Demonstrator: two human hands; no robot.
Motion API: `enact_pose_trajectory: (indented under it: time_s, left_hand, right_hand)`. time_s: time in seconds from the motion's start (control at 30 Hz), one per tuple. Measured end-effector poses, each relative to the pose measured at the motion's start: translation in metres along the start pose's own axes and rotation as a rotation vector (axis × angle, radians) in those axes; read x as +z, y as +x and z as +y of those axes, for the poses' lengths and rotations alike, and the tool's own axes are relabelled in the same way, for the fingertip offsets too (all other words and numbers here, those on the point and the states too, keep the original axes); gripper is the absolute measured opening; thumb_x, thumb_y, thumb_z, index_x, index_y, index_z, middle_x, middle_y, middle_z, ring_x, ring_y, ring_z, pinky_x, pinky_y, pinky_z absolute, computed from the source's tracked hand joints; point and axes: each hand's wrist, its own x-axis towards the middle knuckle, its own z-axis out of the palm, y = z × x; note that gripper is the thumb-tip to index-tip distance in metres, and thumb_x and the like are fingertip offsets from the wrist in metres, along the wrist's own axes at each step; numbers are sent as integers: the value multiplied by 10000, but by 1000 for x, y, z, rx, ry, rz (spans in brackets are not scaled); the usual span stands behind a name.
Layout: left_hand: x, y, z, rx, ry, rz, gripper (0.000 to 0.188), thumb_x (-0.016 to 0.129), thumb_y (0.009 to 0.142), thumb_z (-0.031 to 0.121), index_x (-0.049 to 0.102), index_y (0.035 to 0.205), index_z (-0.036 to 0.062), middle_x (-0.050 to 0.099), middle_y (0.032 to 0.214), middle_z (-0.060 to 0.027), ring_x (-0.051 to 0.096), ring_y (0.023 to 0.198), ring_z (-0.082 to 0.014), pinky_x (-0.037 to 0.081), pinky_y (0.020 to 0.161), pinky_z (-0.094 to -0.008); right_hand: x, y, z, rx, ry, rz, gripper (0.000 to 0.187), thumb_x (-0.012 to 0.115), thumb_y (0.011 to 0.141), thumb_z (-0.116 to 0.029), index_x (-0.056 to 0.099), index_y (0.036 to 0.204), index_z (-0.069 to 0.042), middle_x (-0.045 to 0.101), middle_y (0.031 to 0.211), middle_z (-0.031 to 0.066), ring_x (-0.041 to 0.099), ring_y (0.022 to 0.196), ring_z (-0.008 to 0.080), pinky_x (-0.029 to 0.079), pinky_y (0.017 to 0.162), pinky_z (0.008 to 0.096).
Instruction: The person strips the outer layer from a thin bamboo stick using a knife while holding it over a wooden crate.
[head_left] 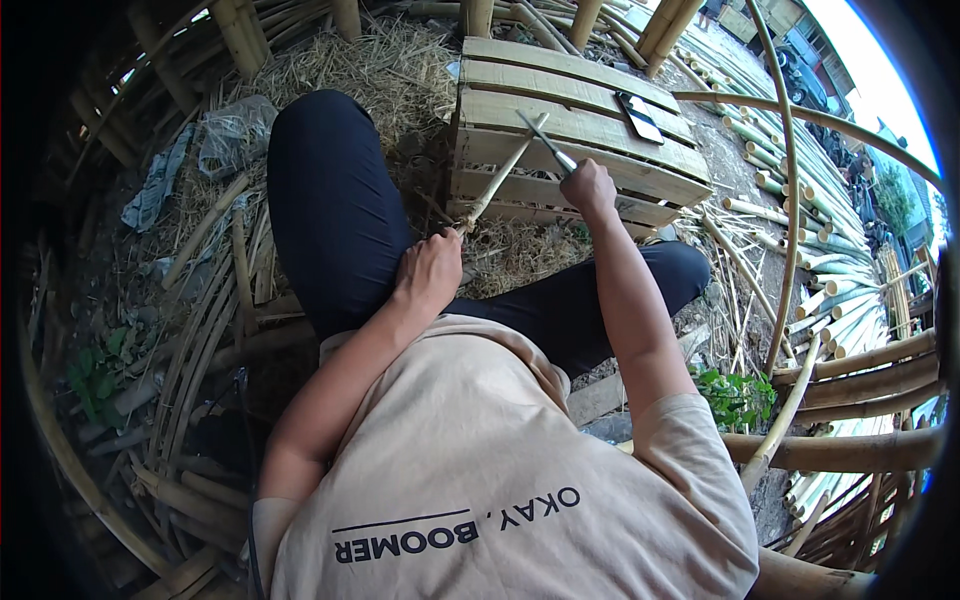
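Observation:
My left hand is closed around the near end of a pale bamboo stick, close to my left knee. From there the stick slants away and to the right, its far end over a slatted wooden crate. In my right hand is a knife, gripped by its handle with the blade pointing away and to the left. The blade's tip part crosses beside the stick's far end; whether they touch I cannot tell. A dark phone lies on the crate's top at the right.
Straw and shavings cover the ground ahead. Crumpled clear plastic lies at the left, above loose bamboo strips. Many cut bamboo poles are stacked at the right, behind a bamboo rail. Green leaves grow near my right elbow.

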Motion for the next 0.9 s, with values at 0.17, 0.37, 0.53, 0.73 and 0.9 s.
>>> enact_pose_trajectory:
  time_s: [0.17, 0.37, 0.53, 0.73, 0.9]
  left_hand:
    - [0, -2, -1, 5, -10, 10, 280, 433, 1028, 189, 595, 917, -10, 680, 754, -254, 697, 743, -421, 572, 667, -517]
    - [-3, -1, -2, 8, -29, 9, 272, 433, 1025, 188, 588, 922, -10, 676, 748, -263, 696, 738, -422, 568, 657, -520]
    - [-6, -1, 1, 1, -9, -13, 270, 425, 1022, 185, 590, 936, -11, 676, 749, -264, 695, 733, -424, 569, 663, -517]
    - [-6, 0, 1, 11, -5, -15, 267, 421, 1020, 181, 592, 943, -9, 677, 749, -261, 696, 732, -420, 569, 670, -515]
    - [-6, 0, 0, 6, -1, -16, 266, 424, 1020, 180, 594, 940, -9, 676, 748, -261, 695, 732, -420, 566, 667, -518]
  right_hand:
    - [-11, -1, 10, 48, 21, -27, 307, 696, 822, -279, 732, 1023, -49, 708, 1056, 239, 684, 999, 405, 550, 879, 478]
    - [-3, -14, -5, -177, 96, -157, 360, 716, 815, -317, 726, 991, -4, 701, 952, 273, 680, 930, 433, 547, 846, 486]
    - [-7, -30, -13, -460, 78, -276, 386, 743, 802, -337, 720, 936, 24, 708, 910, 255, 679, 887, 435, 545, 828, 491]
    - [4, -38, -18, -349, 127, -233, 345, 709, 805, -314, 733, 932, 6, 711, 920, 252, 687, 906, 422, 552, 840, 476]
    - [-13, -41, -27, -263, -9, -189, 268, 666, 783, -223, 739, 941, -20, 710, 984, 252, 686, 961, 402, 557, 862, 460]
